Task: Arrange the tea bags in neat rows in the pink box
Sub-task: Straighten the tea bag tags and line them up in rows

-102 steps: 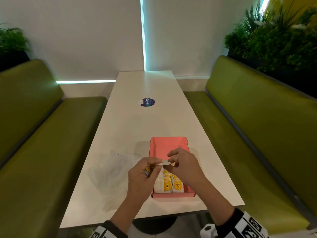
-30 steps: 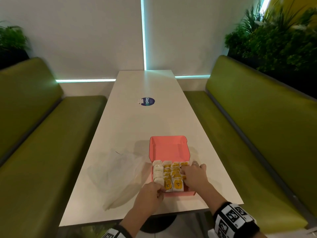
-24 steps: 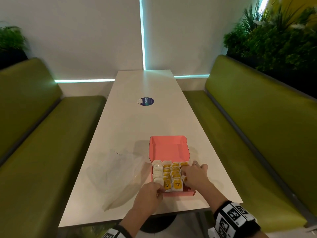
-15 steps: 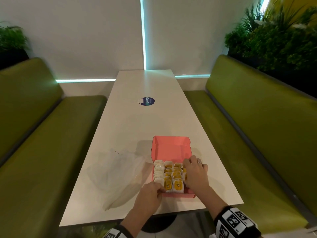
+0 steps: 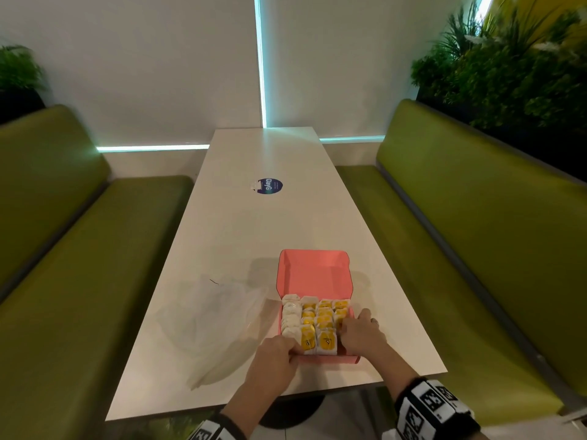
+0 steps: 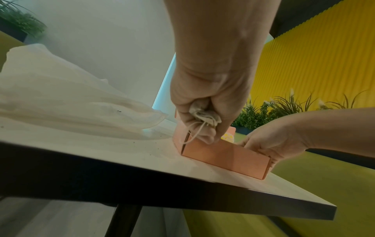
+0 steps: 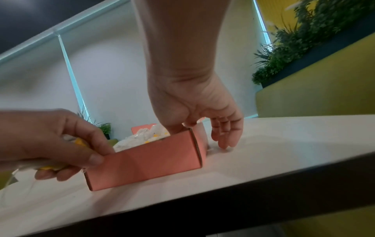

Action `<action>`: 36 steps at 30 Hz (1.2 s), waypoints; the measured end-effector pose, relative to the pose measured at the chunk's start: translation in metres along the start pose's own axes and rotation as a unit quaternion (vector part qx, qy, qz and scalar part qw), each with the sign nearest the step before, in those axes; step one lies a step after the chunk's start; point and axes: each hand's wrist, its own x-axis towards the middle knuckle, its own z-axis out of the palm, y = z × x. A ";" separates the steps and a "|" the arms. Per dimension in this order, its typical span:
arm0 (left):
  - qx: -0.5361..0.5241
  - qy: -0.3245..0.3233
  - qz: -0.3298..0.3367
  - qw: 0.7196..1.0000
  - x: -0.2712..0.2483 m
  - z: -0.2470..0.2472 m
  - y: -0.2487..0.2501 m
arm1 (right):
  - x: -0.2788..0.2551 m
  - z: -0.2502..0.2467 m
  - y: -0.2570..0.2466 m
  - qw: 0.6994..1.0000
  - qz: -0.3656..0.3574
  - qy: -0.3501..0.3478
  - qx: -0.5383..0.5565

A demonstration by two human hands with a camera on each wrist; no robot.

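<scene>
The pink box [image 5: 327,359] lies near the table's front edge with its lid standing open behind it. Several white tea bags with yellow labels [image 5: 317,322] fill it in rows. At the box's near left corner my left hand [image 5: 286,348] curls around one tea bag [image 6: 205,115], whose string hangs down, and its thumb presses the front wall [image 7: 146,162]. My right hand [image 5: 352,327] straddles the right wall. Its thumb is inside on the bags, and its straight fingers [image 7: 225,137] hang outside, with their tips on the table.
A crumpled clear plastic bag [image 5: 209,319] lies left of the box. A round blue sticker [image 5: 269,186] is farther up the white table [image 5: 254,236]. Green benches [image 5: 79,281] run along both sides. The table's front edge is just behind the box.
My right hand has slid back along the box's right side toward me. The left hand has stayed at the near left corner. Earlier both hands held a tea bag above the box.
</scene>
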 end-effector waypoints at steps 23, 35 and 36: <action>-0.395 0.002 0.044 0.917 -0.002 -0.047 0.011 | -0.055 -0.059 -0.030 0.904 -0.313 -0.017 0.289; -0.410 0.015 0.101 0.906 -0.005 -0.052 0.017 | -0.068 -0.072 -0.051 0.900 -0.256 -0.082 0.342; -0.409 0.018 0.100 0.907 -0.005 -0.052 0.017 | -0.068 -0.073 -0.051 0.895 -0.236 -0.099 0.366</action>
